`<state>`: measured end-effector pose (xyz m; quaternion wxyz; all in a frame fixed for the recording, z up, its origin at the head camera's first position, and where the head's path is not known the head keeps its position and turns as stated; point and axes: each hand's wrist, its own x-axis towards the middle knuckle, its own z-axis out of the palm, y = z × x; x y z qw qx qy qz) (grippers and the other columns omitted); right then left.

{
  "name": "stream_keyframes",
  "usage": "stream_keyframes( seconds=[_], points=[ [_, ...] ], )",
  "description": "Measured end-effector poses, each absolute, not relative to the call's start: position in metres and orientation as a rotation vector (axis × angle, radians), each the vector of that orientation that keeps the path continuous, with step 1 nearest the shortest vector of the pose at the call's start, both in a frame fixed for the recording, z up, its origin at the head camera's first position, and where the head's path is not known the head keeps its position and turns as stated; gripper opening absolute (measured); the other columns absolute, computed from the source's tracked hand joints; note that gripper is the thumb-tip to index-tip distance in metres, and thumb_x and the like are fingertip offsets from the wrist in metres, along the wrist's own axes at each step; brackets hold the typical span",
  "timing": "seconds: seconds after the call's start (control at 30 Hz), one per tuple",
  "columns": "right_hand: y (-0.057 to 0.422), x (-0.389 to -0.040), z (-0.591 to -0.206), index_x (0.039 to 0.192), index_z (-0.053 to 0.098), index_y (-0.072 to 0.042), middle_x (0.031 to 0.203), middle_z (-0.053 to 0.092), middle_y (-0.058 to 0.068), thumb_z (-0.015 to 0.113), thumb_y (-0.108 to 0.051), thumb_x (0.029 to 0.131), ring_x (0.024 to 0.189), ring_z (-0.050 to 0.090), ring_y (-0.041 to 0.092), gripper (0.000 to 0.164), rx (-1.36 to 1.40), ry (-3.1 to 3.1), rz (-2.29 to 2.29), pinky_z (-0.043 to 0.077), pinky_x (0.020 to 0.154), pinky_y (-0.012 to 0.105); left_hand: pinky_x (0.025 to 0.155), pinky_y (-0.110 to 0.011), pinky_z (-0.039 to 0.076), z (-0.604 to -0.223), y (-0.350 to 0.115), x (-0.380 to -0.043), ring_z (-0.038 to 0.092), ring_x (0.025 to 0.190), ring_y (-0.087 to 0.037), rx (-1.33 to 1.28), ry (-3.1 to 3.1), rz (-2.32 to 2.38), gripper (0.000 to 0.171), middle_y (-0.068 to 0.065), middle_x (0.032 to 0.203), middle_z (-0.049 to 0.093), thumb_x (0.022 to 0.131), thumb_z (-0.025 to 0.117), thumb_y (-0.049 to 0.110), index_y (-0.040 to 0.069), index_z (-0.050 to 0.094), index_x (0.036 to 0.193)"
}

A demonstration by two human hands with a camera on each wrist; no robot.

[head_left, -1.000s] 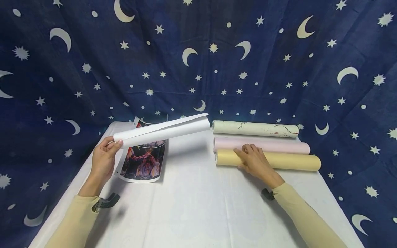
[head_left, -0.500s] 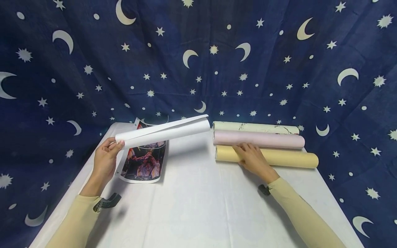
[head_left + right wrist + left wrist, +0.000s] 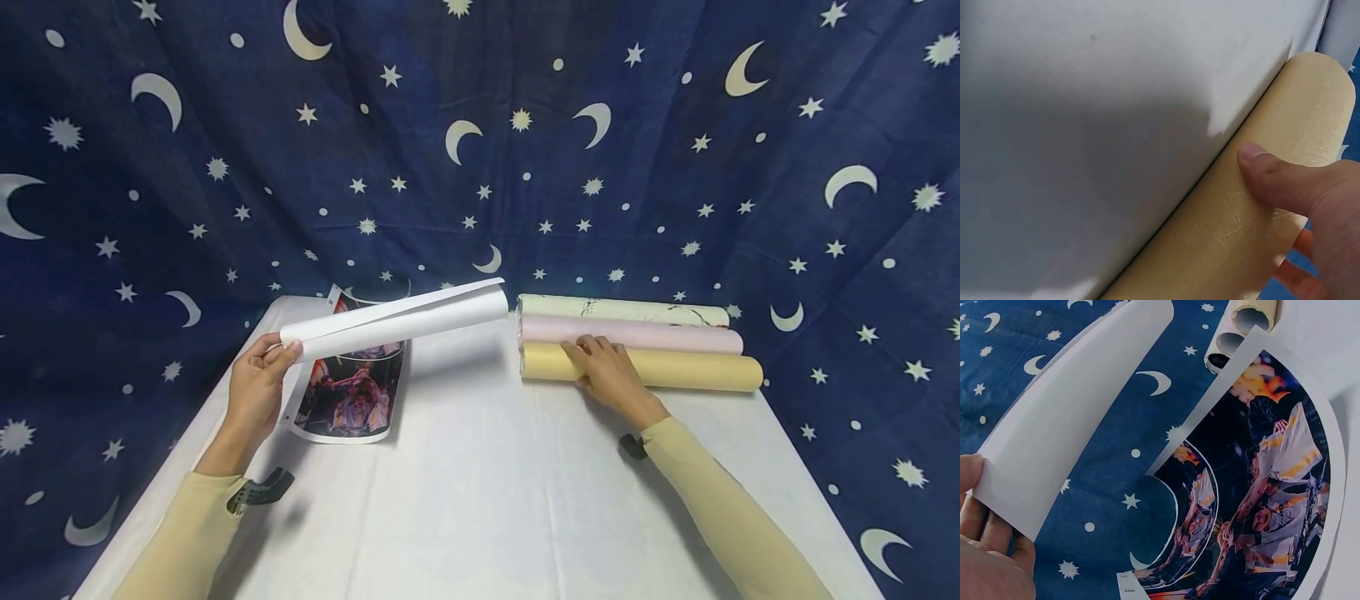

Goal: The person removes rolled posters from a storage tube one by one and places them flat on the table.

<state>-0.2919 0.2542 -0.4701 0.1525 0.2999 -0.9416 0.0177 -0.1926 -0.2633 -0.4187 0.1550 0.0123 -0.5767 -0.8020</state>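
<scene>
My left hand (image 3: 255,385) pinches one end of a loosely rolled white paper sheet (image 3: 397,315), thumb on the outside and fingers underneath. The roll is raised over the table, its far end pointing right. Below it lies a curled sheet of printed photos (image 3: 352,400), partly hidden by the roll in the head view. My right hand (image 3: 611,371) grips a yellow wallpaper roll (image 3: 697,370) near its left part. In the right wrist view the thumb lies on the near side of the yellow roll (image 3: 1222,219) and the fingers reach round the other side.
Behind the yellow roll, a pale pink roll (image 3: 675,333) and a cream roll with a branch pattern (image 3: 622,308) lie parallel at the table's back right. A white cloth covers the table (image 3: 457,500). A blue star-and-moon curtain (image 3: 420,142) hangs behind and beside it.
My right hand has pushed the pink roll back against the cream roll, and then moved the yellow roll back up close to the pink one. The left hand holds its place.
</scene>
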Motion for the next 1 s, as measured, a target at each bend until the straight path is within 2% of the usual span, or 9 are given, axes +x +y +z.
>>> stream_keyframes(
  seconds=[0.13,0.23,0.37,0.47,0.6,0.73,0.9,1.0],
  points=[
    [0.253,-0.293,-0.469,0.140,0.054,-0.016,0.120,0.061,0.014,0.085,-0.013,0.073,0.106,0.059,0.036,0.074,0.847,-2.716,0.071,0.048,0.083,0.053,0.090,-0.013,0.045,-0.419,-0.263,-0.192,0.067,0.094,0.000,0.038,-1.657,-2.293,0.011,0.011,0.090,0.077,0.094,0.063,0.004,0.014,0.064,0.099],
    [0.253,-0.291,-0.468,0.142,0.052,-0.017,0.124,0.060,0.015,0.084,-0.016,0.076,0.112,0.057,0.037,0.073,0.823,-2.755,0.109,0.046,0.090,0.056,0.091,-0.013,0.044,-0.419,-0.262,-0.191,0.067,0.094,0.000,0.041,-1.667,-2.291,0.011,0.011,0.090,0.077,0.094,0.063,0.005,0.014,0.064,0.099],
    [0.251,-0.287,-0.465,0.144,0.048,-0.018,0.134,0.056,0.016,0.079,-0.026,0.083,0.121,0.054,0.039,0.069,0.784,-2.780,0.133,0.041,0.099,0.060,0.092,-0.014,0.043,-0.419,-0.260,-0.190,0.066,0.093,0.000,0.030,-1.679,-2.292,0.011,0.011,0.090,0.077,0.094,0.063,0.005,0.015,0.064,0.100],
    [0.249,-0.282,-0.457,0.145,0.047,-0.018,0.137,0.053,0.017,0.071,-0.030,0.089,0.123,0.052,0.040,0.062,0.751,-2.734,0.157,0.041,0.101,0.060,0.090,-0.014,0.044,-0.417,-0.257,-0.189,0.066,0.092,0.000,0.014,-1.708,-2.274,0.011,0.011,0.090,0.076,0.094,0.063,0.006,0.015,0.064,0.100],
    [0.246,-0.272,-0.437,0.143,0.049,-0.016,0.138,0.053,0.017,0.068,-0.025,0.092,0.125,0.051,0.040,0.055,0.719,-2.612,0.248,0.041,0.101,0.059,0.083,-0.013,0.046,-0.410,-0.249,-0.189,0.065,0.079,0.000,0.006,-1.809,-2.189,0.009,0.013,0.088,0.075,0.093,0.065,0.009,0.015,0.064,0.100],
    [0.244,-0.259,-0.420,0.139,0.053,-0.013,0.135,0.055,0.016,0.068,-0.016,0.091,0.124,0.051,0.038,0.051,0.708,-2.451,0.364,0.041,0.100,0.058,0.071,-0.015,0.045,-0.404,-0.238,-0.186,0.056,0.067,-0.001,0.005,-1.948,-2.075,0.008,0.016,0.080,0.071,0.094,0.066,0.012,0.014,0.062,0.101],
    [0.238,-0.238,-0.403,0.134,0.057,-0.012,0.130,0.059,0.015,0.066,-0.016,0.091,0.121,0.054,0.036,0.045,0.724,-2.312,0.481,0.042,0.097,0.055,0.076,-0.011,0.048,-0.403,-0.229,-0.181,0.061,0.086,0.001,-0.049,-2.132,-1.928,0.015,0.021,0.089,0.071,0.094,0.066,0.020,0.013,0.063,0.106],
    [0.231,-0.228,-0.393,0.135,0.057,-0.013,0.130,0.059,0.015,0.065,-0.018,0.091,0.121,0.054,0.035,0.046,0.767,-2.289,0.499,0.042,0.097,0.053,0.081,-0.010,0.048,-0.401,-0.223,-0.179,0.062,0.095,0.001,-0.101,-2.198,-1.856,0.022,0.023,0.093,0.071,0.095,0.065,0.022,0.007,0.063,0.111]
  ],
)
